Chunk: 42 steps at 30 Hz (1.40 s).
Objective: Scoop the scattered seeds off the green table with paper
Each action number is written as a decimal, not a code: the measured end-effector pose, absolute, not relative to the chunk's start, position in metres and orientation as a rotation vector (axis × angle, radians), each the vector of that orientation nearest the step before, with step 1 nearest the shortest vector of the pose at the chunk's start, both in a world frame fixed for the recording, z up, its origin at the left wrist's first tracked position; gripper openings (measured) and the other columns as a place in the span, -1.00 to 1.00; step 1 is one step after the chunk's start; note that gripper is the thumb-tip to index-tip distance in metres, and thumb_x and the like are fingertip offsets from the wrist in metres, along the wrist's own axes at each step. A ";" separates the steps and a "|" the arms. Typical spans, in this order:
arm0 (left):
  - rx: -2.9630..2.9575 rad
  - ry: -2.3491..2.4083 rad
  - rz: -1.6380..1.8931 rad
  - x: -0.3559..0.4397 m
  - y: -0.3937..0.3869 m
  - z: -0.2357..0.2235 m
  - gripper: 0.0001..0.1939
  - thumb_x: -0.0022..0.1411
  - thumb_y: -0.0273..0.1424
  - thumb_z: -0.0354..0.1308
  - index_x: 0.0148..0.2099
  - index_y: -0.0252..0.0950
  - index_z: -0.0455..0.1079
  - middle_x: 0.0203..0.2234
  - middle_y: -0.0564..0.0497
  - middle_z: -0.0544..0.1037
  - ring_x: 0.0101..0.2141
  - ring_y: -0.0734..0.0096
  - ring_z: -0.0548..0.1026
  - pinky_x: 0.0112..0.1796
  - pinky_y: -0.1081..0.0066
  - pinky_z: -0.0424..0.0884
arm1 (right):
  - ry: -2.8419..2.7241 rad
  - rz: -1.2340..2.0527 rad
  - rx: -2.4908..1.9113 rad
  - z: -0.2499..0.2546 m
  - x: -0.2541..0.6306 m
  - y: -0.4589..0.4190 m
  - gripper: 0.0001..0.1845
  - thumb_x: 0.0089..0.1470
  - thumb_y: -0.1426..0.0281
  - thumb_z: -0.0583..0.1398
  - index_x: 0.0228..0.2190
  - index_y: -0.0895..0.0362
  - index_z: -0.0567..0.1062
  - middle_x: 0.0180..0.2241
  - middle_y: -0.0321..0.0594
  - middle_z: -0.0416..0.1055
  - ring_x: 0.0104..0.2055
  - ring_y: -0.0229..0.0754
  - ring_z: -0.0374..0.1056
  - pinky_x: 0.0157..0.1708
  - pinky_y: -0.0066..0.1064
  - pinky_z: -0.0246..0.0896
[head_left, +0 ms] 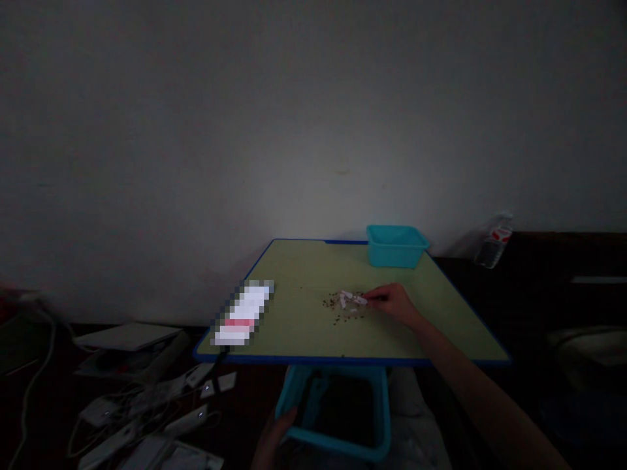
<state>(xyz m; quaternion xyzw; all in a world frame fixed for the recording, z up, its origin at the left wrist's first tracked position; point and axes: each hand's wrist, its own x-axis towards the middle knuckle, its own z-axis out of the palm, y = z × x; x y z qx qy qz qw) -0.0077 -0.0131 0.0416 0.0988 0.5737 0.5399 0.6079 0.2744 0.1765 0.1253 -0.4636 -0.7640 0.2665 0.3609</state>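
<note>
My right hand reaches over the folding table, fingers pinched together at the edge of a small heap of white stick-like pieces. Its fingertips meet the end of one piece; whether it is gripped, I cannot tell. Dark specks like seeds or crumbs are scattered around the heap. Below the table's near edge, my left hand is closed on the left rim of a turquoise plastic basin. Dark contents fill the basin, too dim to name.
A second turquoise basin stands at the table's far right corner. On the left of the blue-edged table lies a pixelated bright phone-like screen. Cables and power strips clutter the left floor. A plastic bottle is at right.
</note>
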 end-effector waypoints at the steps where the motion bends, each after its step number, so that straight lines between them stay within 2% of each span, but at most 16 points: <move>1: 0.233 1.329 1.246 -0.008 -0.013 0.041 -0.71 -0.21 -0.37 0.35 -0.32 -0.26 0.55 -0.52 -0.08 0.64 -0.07 -0.20 0.49 -0.07 0.00 0.39 | -1.965 0.680 -1.195 0.125 0.274 0.176 -0.78 -0.08 0.39 0.25 -0.32 0.07 0.63 -0.36 -0.18 0.58 -0.32 -0.05 0.48 -0.30 -0.31 0.32; 5: 0.263 1.343 1.248 -0.010 -0.011 0.037 -0.81 -0.25 -0.36 0.37 -0.46 -0.23 0.52 -0.59 -0.04 0.62 -0.07 -0.21 0.49 -0.04 0.00 0.37 | -1.972 0.689 -1.205 0.125 0.274 0.176 -0.78 -0.10 0.40 0.27 -0.32 0.07 0.63 -0.37 -0.19 0.58 -0.36 -0.06 0.48 -0.32 -0.32 0.32; 11: 0.266 1.341 1.252 -0.009 -0.012 0.033 -0.58 -0.25 -0.28 0.37 -0.23 -0.21 0.54 -0.45 -0.08 0.67 -0.01 -0.22 0.44 -0.07 0.01 0.40 | -1.903 0.720 -1.197 0.123 0.281 0.182 -0.79 -0.12 0.40 0.27 -0.35 0.08 0.64 -0.40 -0.20 0.58 -0.35 -0.06 0.48 -0.34 -0.33 0.32; 16: 0.260 1.304 1.264 -0.006 -0.013 0.035 -0.46 -0.28 -0.25 0.36 -0.13 -0.24 0.53 -0.40 -0.13 0.67 -0.01 -0.23 0.43 -0.12 0.05 0.43 | -1.865 0.699 -1.259 0.120 0.289 0.187 -0.79 -0.14 0.42 0.27 -0.37 0.09 0.64 -0.41 -0.19 0.58 -0.36 -0.06 0.48 -0.35 -0.34 0.33; 20: 0.258 1.294 1.266 -0.005 -0.013 0.041 -0.52 -0.29 -0.27 0.37 -0.21 -0.26 0.55 -0.50 -0.09 0.66 -0.08 -0.22 0.49 -0.12 0.06 0.43 | -1.901 0.713 -1.319 0.117 0.289 0.187 -0.78 -0.16 0.44 0.27 -0.37 0.10 0.65 -0.44 -0.20 0.58 -0.39 -0.08 0.47 -0.38 -0.36 0.32; 26: 0.256 1.275 1.255 -0.003 -0.015 0.050 -0.63 -0.23 -0.26 0.36 -0.27 -0.21 0.55 -0.51 -0.04 0.66 -0.13 -0.16 0.52 -0.10 0.01 0.42 | -1.954 0.714 -1.282 0.119 0.286 0.185 -0.77 -0.14 0.44 0.26 -0.34 0.09 0.64 -0.41 -0.22 0.58 -0.38 -0.10 0.47 -0.35 -0.38 0.31; 29: 0.259 1.287 1.252 -0.003 -0.014 0.052 -0.60 -0.24 -0.30 0.37 -0.24 -0.22 0.54 -0.51 -0.04 0.66 -0.12 -0.16 0.52 -0.10 0.03 0.42 | -1.983 0.729 -1.247 0.120 0.283 0.183 -0.77 -0.12 0.43 0.26 -0.33 0.08 0.64 -0.39 -0.22 0.58 -0.36 -0.10 0.47 -0.32 -0.36 0.31; 35: 0.234 1.287 1.235 0.000 -0.014 0.052 -0.39 -0.22 -0.27 0.35 -0.03 -0.28 0.48 -0.47 -0.12 0.66 -0.05 -0.21 0.47 -0.17 0.03 0.46 | -2.001 0.723 -1.208 0.120 0.276 0.179 -0.76 -0.09 0.43 0.25 -0.30 0.06 0.63 -0.36 -0.22 0.58 -0.33 -0.08 0.49 -0.27 -0.32 0.34; 42: 0.236 1.308 1.231 -0.001 -0.014 0.050 -0.47 -0.20 -0.29 0.33 -0.07 -0.22 0.49 -0.41 -0.11 0.66 -0.04 -0.24 0.45 -0.13 -0.02 0.43 | -1.998 0.704 -1.220 0.123 0.276 0.178 -0.77 -0.07 0.42 0.25 -0.30 0.04 0.63 -0.34 -0.22 0.58 -0.32 -0.06 0.49 -0.26 -0.28 0.37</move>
